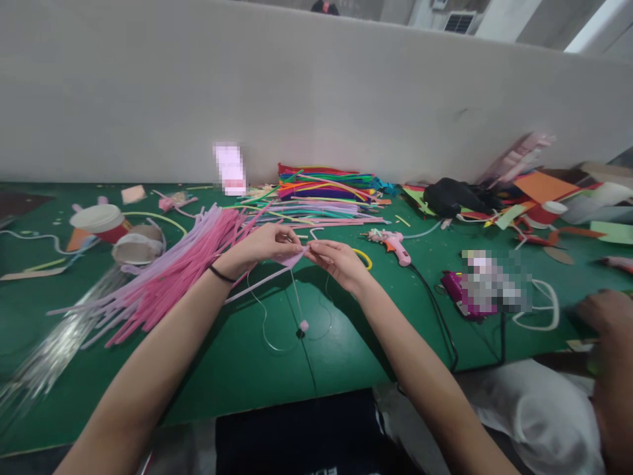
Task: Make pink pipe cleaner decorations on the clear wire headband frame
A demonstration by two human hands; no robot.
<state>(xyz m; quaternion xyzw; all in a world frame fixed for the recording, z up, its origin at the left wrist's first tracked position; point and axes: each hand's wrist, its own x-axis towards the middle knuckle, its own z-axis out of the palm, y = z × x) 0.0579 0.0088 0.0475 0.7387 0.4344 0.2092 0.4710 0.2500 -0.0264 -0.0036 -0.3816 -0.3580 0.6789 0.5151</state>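
Above the green table, my left hand (pixel 271 245) pinches a small lilac piece (pixel 289 260) that looks like pipe cleaner work. My right hand (pixel 339 261) is closed at its right end, fingertips almost meeting the left ones. A lilac pipe cleaner (pixel 254 286) slants down and left from the piece. Below it hangs a thin stem with a small pink ball (pixel 303 325) at its end, and thin clear thread loops around. My fingers partly hide the piece. A bundle of pink and lilac pipe cleaners (pixel 192 270) lies by my left forearm.
Several coloured pipe cleaners (pixel 331 191) are piled at the back. A pink glue gun (pixel 394 245) with a black cord lies right of my hands. Left are paper cups (pixel 103 221) and silvery strands (pixel 59 349). Another person's hand (pixel 606 313) is at far right, near a purple packet (pixel 462 293).
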